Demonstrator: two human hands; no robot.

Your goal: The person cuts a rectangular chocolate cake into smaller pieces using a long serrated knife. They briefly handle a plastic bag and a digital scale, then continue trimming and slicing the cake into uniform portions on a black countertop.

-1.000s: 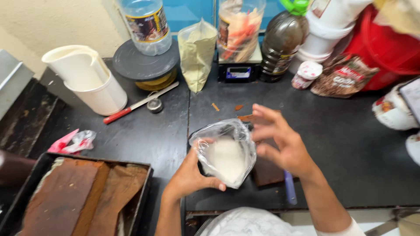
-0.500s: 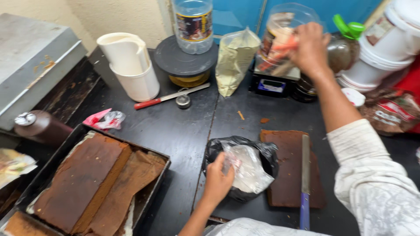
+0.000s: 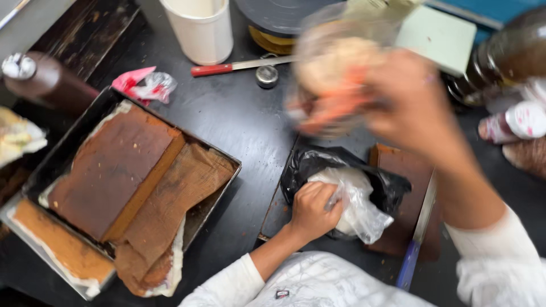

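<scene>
Two hands: left hand (image 3: 311,209) at 6 o'clock, right hand (image 3: 418,108) at 2. Two knives (image 3: 242,66) (image 3: 418,233). One baking tray (image 3: 213,213), 9 o'clock. One white cup (image 3: 199,31), 12.

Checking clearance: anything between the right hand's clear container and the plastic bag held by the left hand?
Nothing visible in the way. The right hand holds the blurred clear container above and behind the clear plastic bag, which the left hand grips over a black bag. Only bare black counter lies between.
</scene>
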